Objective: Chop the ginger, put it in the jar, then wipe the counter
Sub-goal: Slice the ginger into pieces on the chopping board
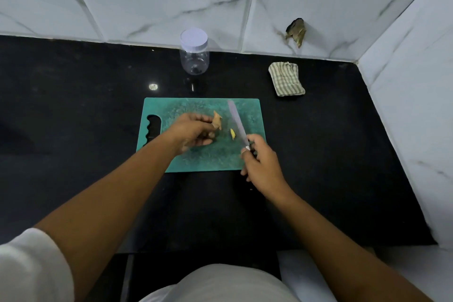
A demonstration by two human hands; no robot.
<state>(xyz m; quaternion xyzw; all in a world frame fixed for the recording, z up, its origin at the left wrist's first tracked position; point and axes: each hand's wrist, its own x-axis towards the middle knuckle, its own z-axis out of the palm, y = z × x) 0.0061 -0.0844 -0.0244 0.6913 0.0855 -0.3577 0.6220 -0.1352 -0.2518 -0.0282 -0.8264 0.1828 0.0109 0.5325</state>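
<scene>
Steel leads: my right hand (262, 162) is curled round the handle of the knife (237, 122), and the blade runs away from me across the green cutting board (208, 160), its tip near the far edge. The blade is blurred, so I cannot tell whether its edge touches the board or hangs just above it.

My left hand (193, 133) has its fingers bent over the ginger (217, 120), holding the root by its near end. The rest pokes out past my fingertips toward the knife. The root lies just left of the blade, close to it but apart. One small yellow cut piece (232, 134) lies on the board between the root and the blade.

I judge the chopping has barely begun. I can see only that one piece, and most of the root is whole in my fingers.

Beyond the board, the clear jar (195, 59) stands at the back of the black counter (73, 105) against the tiled wall, well apart from the ginger. Its white lid (193, 37) is on and no ginger shows inside. It must be opened before anything goes in.

Off to the right of the jar, a folded striped cloth (286, 78) lies on the counter, clear of both hands, so the wiping is not yet started.
</scene>
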